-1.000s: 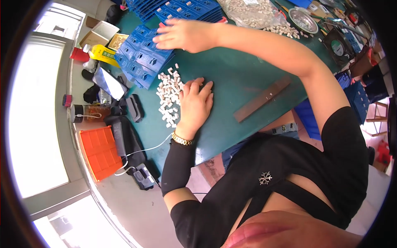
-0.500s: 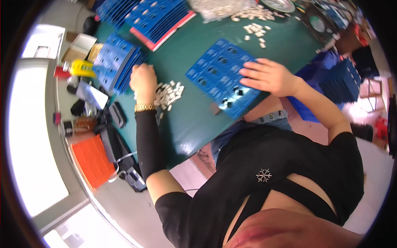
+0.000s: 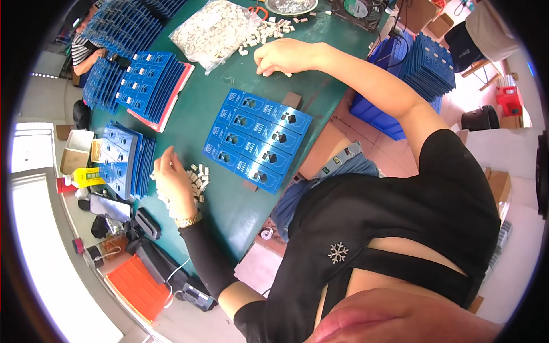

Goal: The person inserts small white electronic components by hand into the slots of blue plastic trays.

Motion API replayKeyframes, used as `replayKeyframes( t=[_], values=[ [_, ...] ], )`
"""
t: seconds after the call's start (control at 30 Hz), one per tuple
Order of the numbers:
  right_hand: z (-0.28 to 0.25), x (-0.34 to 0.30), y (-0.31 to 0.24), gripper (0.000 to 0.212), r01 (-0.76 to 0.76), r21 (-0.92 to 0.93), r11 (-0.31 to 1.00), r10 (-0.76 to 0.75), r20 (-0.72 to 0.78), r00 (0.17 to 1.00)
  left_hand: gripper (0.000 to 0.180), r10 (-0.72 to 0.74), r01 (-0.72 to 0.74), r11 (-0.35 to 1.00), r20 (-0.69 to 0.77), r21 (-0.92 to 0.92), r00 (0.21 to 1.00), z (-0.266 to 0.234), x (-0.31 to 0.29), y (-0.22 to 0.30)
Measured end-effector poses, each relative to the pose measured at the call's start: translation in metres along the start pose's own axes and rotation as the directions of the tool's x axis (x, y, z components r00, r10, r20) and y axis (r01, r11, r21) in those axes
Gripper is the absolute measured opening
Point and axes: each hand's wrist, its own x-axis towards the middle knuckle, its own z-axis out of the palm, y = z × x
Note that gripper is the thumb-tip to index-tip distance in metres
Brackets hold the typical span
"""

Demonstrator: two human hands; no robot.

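Observation:
A blue circuit board panel (image 3: 257, 137), with rows of dark cut-outs or parts, lies flat on the green table, untouched by either hand. Beyond it my right hand (image 3: 286, 56) is closed, fingers curled down to the tabletop beside scattered small white connectors (image 3: 269, 33); a white piece shows under its palm. What its fingertips hold is hidden. My left hand (image 3: 174, 183) is at a small pile of white connectors (image 3: 198, 180), its fingers bent together. Whatever they pinch cannot be made out.
Stacks of blue boards stand at left (image 3: 128, 157) and far left (image 3: 151, 83). A clear bag of white connectors (image 3: 214, 34) and a metal dish (image 3: 291, 6) lie at the back. Blue crates (image 3: 374, 117) stand right of the table. Another person (image 3: 83, 54) sits far left.
My right hand has left the board panel and reached the loose connectors at the far side. My left hand stays by its pile. The whole view has shifted.

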Motion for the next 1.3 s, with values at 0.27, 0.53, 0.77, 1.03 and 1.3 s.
replayKeyframes(
  t=[0.27,0.53,0.77,1.03,1.3],
  values=[
    [0.006,0.008,-0.001,0.011,0.497,-0.077,0.864,-0.502,-0.183,0.845,0.012,0.004,-0.003,0.966,0.001,-0.257,1.0,0.002,-0.011,-0.002],
    [0.05,0.073,-0.071,0.01,0.602,0.165,0.781,-0.566,-0.221,0.794,0.012,0.115,-0.13,0.951,-0.069,-0.282,0.991,0.006,-0.012,0.02],
    [0.105,0.114,-0.109,0.017,0.67,0.133,0.73,-0.668,-0.065,0.741,0.01,0.097,-0.03,0.912,0.142,-0.41,0.985,0.003,-0.043,0.035],
    [0.088,0.101,-0.102,0.012,0.496,0.372,0.784,-0.512,-0.064,0.857,0.019,0.275,-0.239,0.96,0.332,-0.146,0.902,-0.027,-0.04,0.071],
    [0.08,0.099,-0.112,0.011,0.48,0.462,0.745,-0.517,-0.054,0.854,0.016,0.291,-0.267,0.954,0.21,-0.137,0.933,-0.038,-0.026,0.057]
  ],
)
